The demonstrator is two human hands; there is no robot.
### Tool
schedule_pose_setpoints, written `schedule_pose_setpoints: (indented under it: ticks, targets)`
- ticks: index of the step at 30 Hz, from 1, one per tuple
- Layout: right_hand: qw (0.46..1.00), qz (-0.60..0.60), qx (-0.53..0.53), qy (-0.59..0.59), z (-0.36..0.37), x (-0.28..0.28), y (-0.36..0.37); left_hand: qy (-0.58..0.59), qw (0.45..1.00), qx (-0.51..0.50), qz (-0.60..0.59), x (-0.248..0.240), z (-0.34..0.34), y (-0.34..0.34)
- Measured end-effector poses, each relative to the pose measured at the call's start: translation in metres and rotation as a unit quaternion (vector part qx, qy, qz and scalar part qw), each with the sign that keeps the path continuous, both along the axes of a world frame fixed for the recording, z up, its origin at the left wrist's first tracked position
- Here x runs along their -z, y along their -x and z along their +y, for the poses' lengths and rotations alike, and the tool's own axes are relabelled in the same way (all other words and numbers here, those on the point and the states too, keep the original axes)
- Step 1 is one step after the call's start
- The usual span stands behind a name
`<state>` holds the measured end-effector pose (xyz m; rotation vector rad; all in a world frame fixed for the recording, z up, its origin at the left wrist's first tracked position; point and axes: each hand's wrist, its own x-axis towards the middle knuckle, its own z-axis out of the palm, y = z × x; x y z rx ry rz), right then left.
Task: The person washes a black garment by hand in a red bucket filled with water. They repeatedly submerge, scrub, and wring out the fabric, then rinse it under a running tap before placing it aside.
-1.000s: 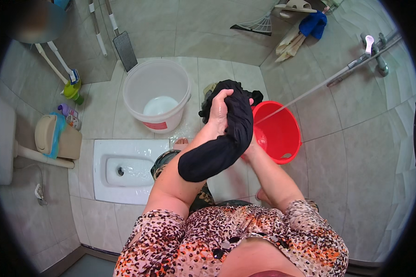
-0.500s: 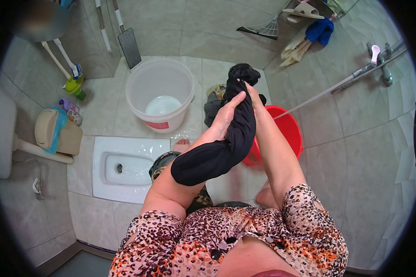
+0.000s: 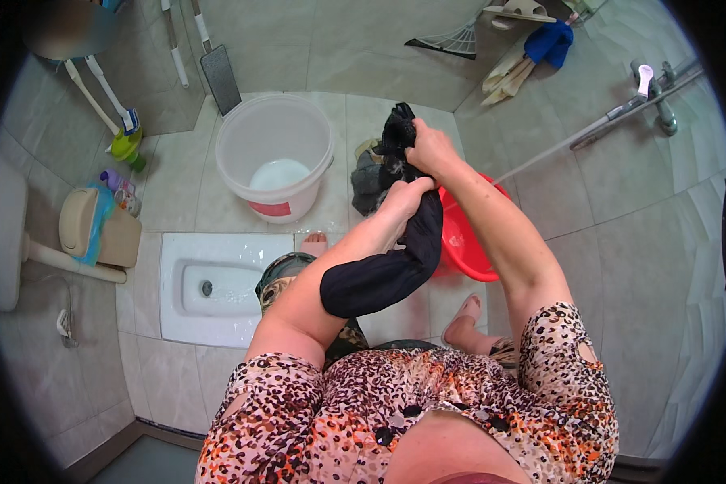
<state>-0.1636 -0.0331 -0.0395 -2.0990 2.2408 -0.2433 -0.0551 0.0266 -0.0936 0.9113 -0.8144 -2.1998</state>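
A long wet-looking black garment is gathered into a thick rope, and both my hands grip it. My left hand is closed round its middle. Farther off, my right hand clasps it near the bunched far end, knuckles up. The loose near end drapes over my left forearm. Below the far end, more dark and grey wet cloth lies on the tiled floor. Just right of the garment stands a red basin, partly hidden by my right arm. What kind of garment it is I cannot tell.
A large white bucket with some liquid stands at far left, beyond a squat toilet. A beige bin and purple bottle are by the left wall. A hose crosses from the right-wall tap.
My right hand has turned over onto the garment's far end, and my right elbow has swung outward. The garment's far part looks more tightly bunched, and its draped end has shifted slightly right.
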Motion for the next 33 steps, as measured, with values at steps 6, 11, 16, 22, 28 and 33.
schedule_pose_setpoints:
  ticks: [6,11,16,22,28,33]
  targets:
    - [0.992,-0.027,0.08,-0.094,0.009,-0.002,0.008,-0.032,0.942,0.003,0.334,0.021,-0.038,0.01]
    - [0.988,-0.037,-0.04,-0.142,0.037,0.0,-0.016,0.028,0.992,-0.061,0.11,0.063,-0.059,0.017]
    - [0.912,-0.371,-0.124,-0.125,0.079,-0.036,-0.008,0.045,0.995,-0.077,0.05,0.03,-0.037,-0.001]
    - [0.576,-0.808,0.053,-0.109,0.064,0.008,0.06,-0.025,0.971,-0.013,0.237,-0.036,-0.018,-0.011]
    - [0.414,-0.888,-0.131,-0.153,0.069,-0.008,0.005,-0.11,0.962,0.001,0.251,-0.054,0.012,-0.01]
    - [0.455,-0.826,-0.276,-0.187,0.047,-0.04,0.016,-0.133,0.93,0.083,0.334,-0.055,0.015,-0.01]
